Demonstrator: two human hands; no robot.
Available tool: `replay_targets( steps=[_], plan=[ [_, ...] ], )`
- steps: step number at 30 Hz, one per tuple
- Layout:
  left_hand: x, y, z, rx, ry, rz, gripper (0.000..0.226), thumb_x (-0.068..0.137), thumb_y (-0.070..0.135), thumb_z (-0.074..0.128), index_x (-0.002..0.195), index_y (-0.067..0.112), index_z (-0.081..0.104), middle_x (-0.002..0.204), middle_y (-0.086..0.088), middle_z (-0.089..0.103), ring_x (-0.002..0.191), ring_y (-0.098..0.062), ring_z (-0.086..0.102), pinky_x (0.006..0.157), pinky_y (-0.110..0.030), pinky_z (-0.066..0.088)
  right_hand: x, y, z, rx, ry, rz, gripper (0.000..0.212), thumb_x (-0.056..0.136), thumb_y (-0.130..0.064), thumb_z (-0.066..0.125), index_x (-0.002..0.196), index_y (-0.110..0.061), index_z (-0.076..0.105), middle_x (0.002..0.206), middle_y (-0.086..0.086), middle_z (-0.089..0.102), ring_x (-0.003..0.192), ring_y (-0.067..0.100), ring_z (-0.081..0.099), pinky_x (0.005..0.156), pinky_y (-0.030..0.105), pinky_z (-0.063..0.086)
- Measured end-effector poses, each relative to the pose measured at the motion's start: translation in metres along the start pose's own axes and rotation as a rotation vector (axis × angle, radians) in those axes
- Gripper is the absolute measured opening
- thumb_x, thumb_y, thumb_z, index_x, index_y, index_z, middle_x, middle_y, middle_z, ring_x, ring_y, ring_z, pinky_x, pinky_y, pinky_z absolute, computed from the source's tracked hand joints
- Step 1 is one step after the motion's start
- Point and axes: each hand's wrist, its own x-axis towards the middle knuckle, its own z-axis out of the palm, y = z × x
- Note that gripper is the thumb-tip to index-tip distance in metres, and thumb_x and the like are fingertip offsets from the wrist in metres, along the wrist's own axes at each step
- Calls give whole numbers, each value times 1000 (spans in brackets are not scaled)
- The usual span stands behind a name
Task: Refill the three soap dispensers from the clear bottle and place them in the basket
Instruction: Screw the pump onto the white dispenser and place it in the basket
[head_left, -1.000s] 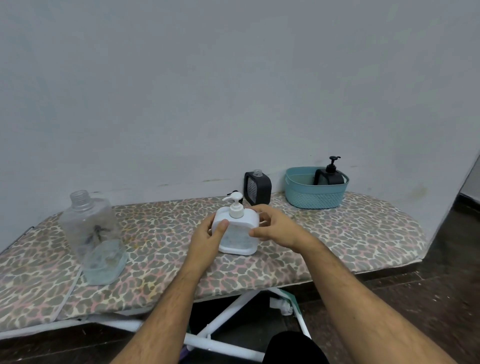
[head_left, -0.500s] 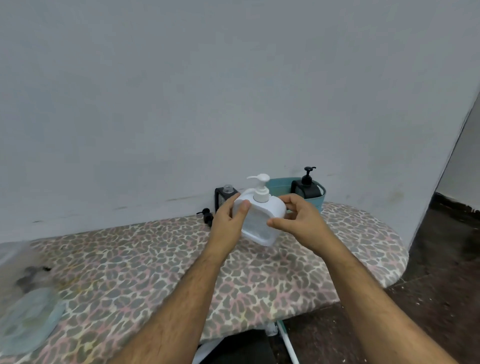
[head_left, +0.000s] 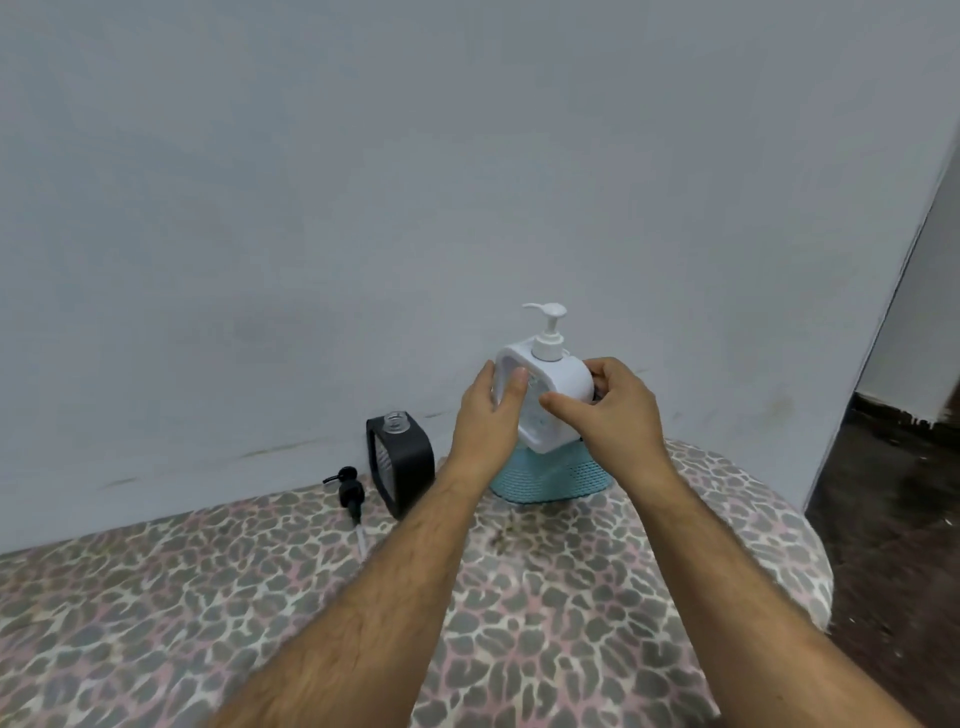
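You stand at a long board (head_left: 597, 597) with a spotty leopard cover, pushed up against a plain grey wall (head_left: 363, 182). At the far end sits the blue basket (head_left: 550, 480), partly hidden behind your hands. You hold the white soap dispenser (head_left: 563, 376) up in the air, right over the basket, with its pump on top and the bottle leaning a little. Your left hand (head_left: 488, 415) presses flat on its left side with the fingers mostly straight. Your right hand (head_left: 613, 410) grasps the right side, thumb in front and fingers curled round the back. Something dark peeks out just behind your right fingers, but you cannot tell what it is. Left of the basket stands the black dispenser (head_left: 400, 462) with its top open. Its black pump (head_left: 350, 493) lies beside it on the board. The clear bottle is not in sight. I think the next job is to lower the white one in. It could bump the rim and tip over. If the dark thing is in the basket, it may block the way down. If the pump is loose, soap could leak out.
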Motion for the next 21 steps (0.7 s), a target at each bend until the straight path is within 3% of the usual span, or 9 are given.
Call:
replay_targets(
  steps=[2, 5, 6, 9, 11, 14, 16, 19, 21],
  plan=[
    [6, 5, 4, -9, -41, -16, 91, 75, 85, 48, 139, 19, 46, 139, 0, 56, 125, -14, 55, 105, -41, 46, 10, 6, 5, -32, 24, 11, 44, 73, -36, 84, 110, -25, 61, 101, -13, 67, 92, 8, 66, 77, 31, 57],
    [21, 8, 8, -38, -91, 1, 42, 98, 55, 44, 118, 21, 59, 113, 9, 66, 101, 2, 62, 85, -18, 49, 24, 13, 12, -87, 47, 18, 47, 73, -37, 83, 112, -23, 61, 100, -11, 67, 91, 10, 66, 74, 27, 54],
    [28, 7, 11, -38, -99, -7, 39, 99, 53, 42, 117, 23, 59, 113, 10, 66, 102, 0, 62, 86, -18, 48, 27, 15, 14, -112, 50, 19, 48, 72, -37, 83, 111, -22, 61, 99, -11, 66, 90, 11, 65, 74, 28, 54],
    [42, 1, 16, -50, -119, -101, 64, 88, 71, 44, 125, 20, 59, 120, 3, 67, 111, -12, 62, 100, -34, 48, 32, 22, 23, -201, 44, 30, 47, 71, -41, 84, 105, -22, 58, 93, -11, 63, 87, 14, 64, 75, 32, 54],
    [50, -6, 18, -42, -135, -167, 72, 79, 75, 49, 121, 18, 62, 116, 0, 70, 107, -17, 66, 98, -41, 52, 33, 29, 30, -281, 29, 23, 48, 70, -44, 84, 102, -21, 56, 91, -9, 62, 84, 14, 61, 68, 28, 50],
    [58, -5, 17, 19, -211, -234, 49, 90, 56, 57, 111, 12, 65, 108, -9, 72, 101, -26, 70, 94, -47, 55, 34, 36, 35, -387, -11, 11, 48, 70, -45, 83, 100, -20, 54, 89, -9, 57, 79, 11, 53, 54, 15, 31],
    [65, -7, 15, 26, -242, -279, 35, 97, 39, 58, 107, 7, 64, 108, -16, 71, 97, -28, 70, 91, -44, 57, 35, 39, 38, -469, -32, -7, 49, 72, -44, 82, 103, -18, 56, 91, -7, 56, 79, 11, 49, 52, 14, 24],
    [69, -9, 13, 29, -257, -322, 31, 97, 30, 61, 103, 0, 61, 101, -18, 68, 75, -20, 66, 71, -31, 60, 34, 44, 40, -586, -9, -40, 54, 69, -49, 82, 106, -17, 60, 97, -3, 63, 85, 15, 53, 59, 23, 33],
    [69, -11, 15, 75, -259, -320, 25, 94, 25, 66, 92, 0, 60, 90, -17, 66, 69, -21, 64, 73, -36, 61, 33, 48, 41, -672, 3, -43, 59, 66, -55, 82, 106, -17, 63, 100, 1, 66, 98, 22, 56, 67, 30, 37]
  ],
)
